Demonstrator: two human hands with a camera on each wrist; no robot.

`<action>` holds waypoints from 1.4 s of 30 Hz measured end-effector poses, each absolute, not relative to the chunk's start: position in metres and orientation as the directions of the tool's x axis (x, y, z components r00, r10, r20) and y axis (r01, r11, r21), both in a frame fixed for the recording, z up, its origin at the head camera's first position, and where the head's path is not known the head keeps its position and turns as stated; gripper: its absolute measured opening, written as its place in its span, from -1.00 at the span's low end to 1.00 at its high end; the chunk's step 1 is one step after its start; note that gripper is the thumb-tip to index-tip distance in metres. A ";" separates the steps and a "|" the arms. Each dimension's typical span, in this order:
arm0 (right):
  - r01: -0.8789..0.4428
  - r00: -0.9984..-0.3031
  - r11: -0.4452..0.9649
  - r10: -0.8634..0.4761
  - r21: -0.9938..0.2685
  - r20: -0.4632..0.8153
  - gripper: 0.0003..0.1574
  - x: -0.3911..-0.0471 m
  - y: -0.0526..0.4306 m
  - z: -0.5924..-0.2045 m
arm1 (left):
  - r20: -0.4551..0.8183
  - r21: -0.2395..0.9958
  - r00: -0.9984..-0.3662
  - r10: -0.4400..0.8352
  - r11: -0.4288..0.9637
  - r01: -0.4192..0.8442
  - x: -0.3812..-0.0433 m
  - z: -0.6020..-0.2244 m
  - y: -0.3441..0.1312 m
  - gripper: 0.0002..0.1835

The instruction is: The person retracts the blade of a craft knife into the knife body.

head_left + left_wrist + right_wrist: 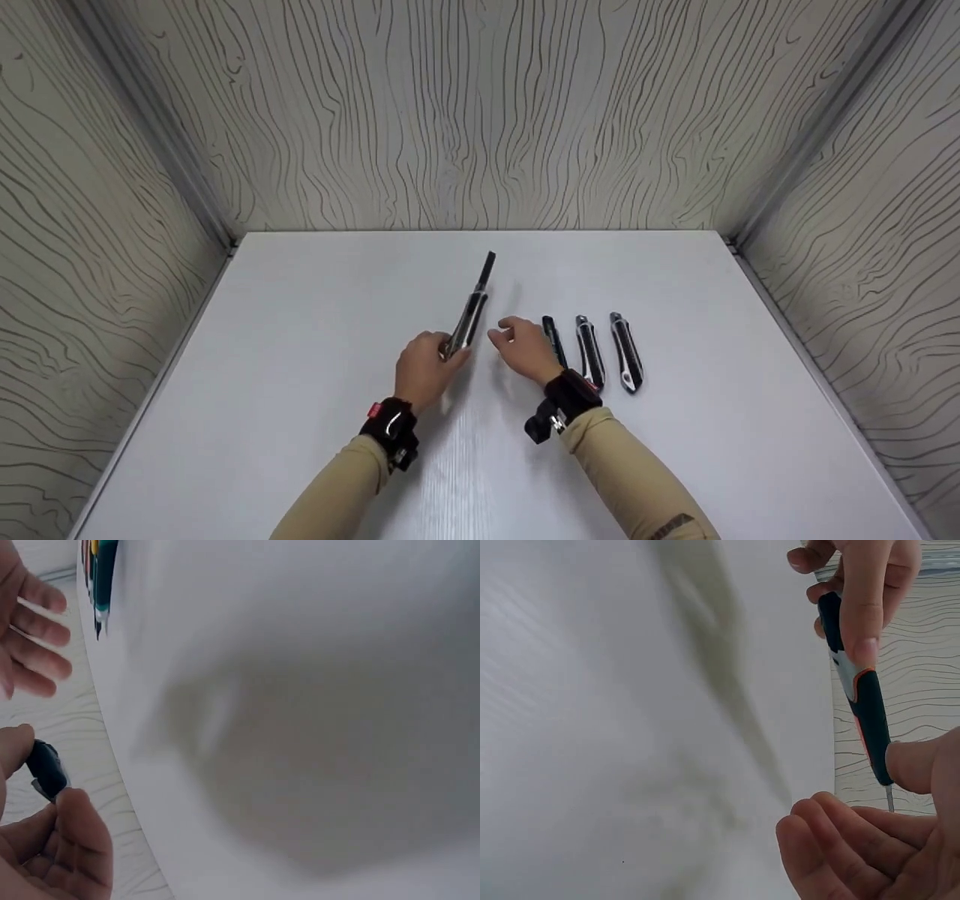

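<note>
My left hand (427, 371) grips the lower end of a utility knife (469, 319) with a dark and silver handle, its tip pointing away from me. A long dark blade (487, 270) sticks out at the far end. In the right wrist view, the left thumb presses along the handle (870, 716), which has teal, grey and orange parts. Just right of the knife, my right hand (527, 351) is held with fingers relaxed and slightly bent, nothing between them. The left wrist view has the knife (46, 769) between left thumb and fingers, mostly end-on.
Right of my right hand, two more utility knives (591, 352) (627, 352) lie side by side on the white table (300, 300). A slim black pen-like item (551, 334) lies beside them, partly behind the right hand. Patterned panels (480, 112) wall the table at the back and sides.
</note>
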State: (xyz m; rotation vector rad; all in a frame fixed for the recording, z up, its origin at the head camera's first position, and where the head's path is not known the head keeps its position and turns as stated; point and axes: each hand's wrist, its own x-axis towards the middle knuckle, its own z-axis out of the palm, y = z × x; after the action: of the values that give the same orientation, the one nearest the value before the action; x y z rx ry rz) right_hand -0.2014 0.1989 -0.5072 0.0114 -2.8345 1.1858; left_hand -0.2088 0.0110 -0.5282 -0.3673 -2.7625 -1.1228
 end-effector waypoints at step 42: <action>0.175 -0.984 0.342 0.026 -0.923 -0.177 -0.73 -0.211 0.217 -0.520 | -0.119 0.972 -0.863 0.491 0.235 0.000 -0.180 -0.553 0.041 -0.64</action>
State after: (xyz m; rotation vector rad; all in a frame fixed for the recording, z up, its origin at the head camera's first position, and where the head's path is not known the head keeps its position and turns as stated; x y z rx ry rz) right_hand -0.2112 0.2171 -0.5197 -0.2023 -2.6779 1.8698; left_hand -0.1797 0.0411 -0.5531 -0.5885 -2.7554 -2.1695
